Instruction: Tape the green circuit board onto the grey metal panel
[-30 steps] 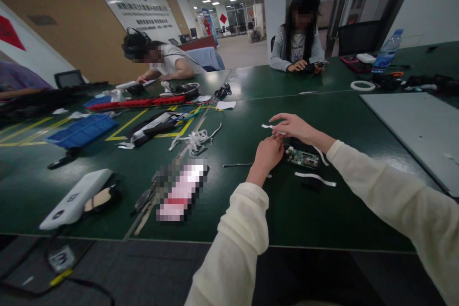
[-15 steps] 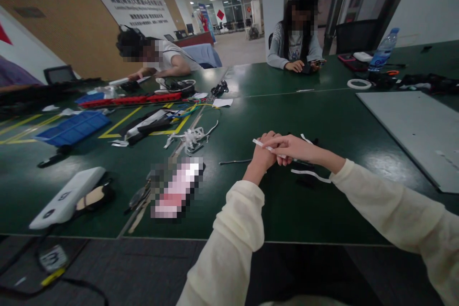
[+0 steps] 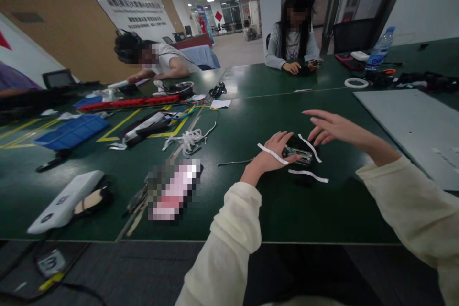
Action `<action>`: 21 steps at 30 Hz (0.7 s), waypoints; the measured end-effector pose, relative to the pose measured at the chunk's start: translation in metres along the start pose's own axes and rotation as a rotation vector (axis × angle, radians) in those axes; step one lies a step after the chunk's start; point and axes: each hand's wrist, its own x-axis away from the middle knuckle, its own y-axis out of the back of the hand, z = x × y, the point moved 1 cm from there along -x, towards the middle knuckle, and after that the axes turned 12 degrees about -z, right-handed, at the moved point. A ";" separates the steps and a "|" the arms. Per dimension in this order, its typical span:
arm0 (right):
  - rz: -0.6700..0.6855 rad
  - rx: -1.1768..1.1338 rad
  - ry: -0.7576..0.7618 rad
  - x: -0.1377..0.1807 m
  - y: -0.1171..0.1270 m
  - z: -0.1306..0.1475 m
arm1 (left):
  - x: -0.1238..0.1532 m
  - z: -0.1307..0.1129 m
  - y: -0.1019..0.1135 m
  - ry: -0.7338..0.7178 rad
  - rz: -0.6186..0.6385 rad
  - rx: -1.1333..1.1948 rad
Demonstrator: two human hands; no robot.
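Left hand (image 3: 274, 152) down on the dark green tabletop (image 3: 251, 119), fingers curled over the near end of a small green circuit board (image 3: 298, 154) and pinning it flat, seemingly so it cannot slide. Draped across the back of that hand, a narrow white flat ribbon strip (image 3: 272, 154), one end poking out past the wrist, the other running toward the board under the fingertips; whether pinched or merely lying there, impossible to tell. Right hand (image 3: 332, 127) raised just beyond and to the right of the board, fingers spread wide, palm down, gripping nothing, touching nothing.

Board directly under the left fingertips, just below and left of the hovering right hand, sitting on something dark whose shape stays unclear. Second white ribbon strip (image 3: 310, 147) arching off the far edge of the board toward the right hand. Third white ribbon strip (image 3: 307, 175) loose on the tabletop just nearer than the board, apart from both hands. Thin dark stick-like piece (image 3: 234, 162) lying left of the left wrist.

Further left of the left hand: tangle of white strips (image 3: 188, 139), white oblong plastic device (image 3: 64, 201), blue plastic tray (image 3: 71, 132). Beyond the right hand: pale grey flat board (image 3: 412, 124), white tape ring (image 3: 356, 83), clear water bottle (image 3: 380, 50). Two other people seated across, busy with their own hands.
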 end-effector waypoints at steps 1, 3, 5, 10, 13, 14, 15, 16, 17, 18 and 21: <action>-0.142 0.067 -0.001 -0.005 0.018 -0.016 | 0.000 -0.001 0.002 0.014 0.040 0.011; -0.463 0.296 -0.013 -0.010 0.053 -0.051 | 0.001 -0.004 0.006 0.036 0.104 0.030; -0.672 0.615 -0.067 -0.009 0.080 -0.089 | 0.000 -0.005 0.009 0.043 0.134 0.033; -0.969 0.950 -0.252 0.005 0.109 -0.164 | 0.000 -0.001 0.009 0.033 0.186 -0.010; -0.923 0.953 -0.379 0.004 0.113 -0.186 | 0.000 0.002 0.006 0.030 0.202 -0.025; -0.893 0.950 -0.415 0.003 0.114 -0.191 | 0.000 0.003 0.006 0.029 0.199 -0.027; -0.867 0.951 -0.437 0.001 0.115 -0.194 | 0.000 0.004 0.006 0.029 0.194 -0.029; -0.848 0.955 -0.443 0.000 0.116 -0.197 | 0.000 0.004 0.005 0.028 0.190 -0.031; -0.841 0.964 -0.428 -0.001 0.116 -0.199 | 0.000 0.004 0.005 0.026 0.189 -0.033; -0.840 0.974 -0.408 -0.001 0.117 -0.200 | -0.001 0.004 0.006 0.023 0.188 -0.034; -0.835 0.997 -0.389 -0.001 0.118 -0.203 | -0.002 0.004 0.007 0.020 0.193 -0.031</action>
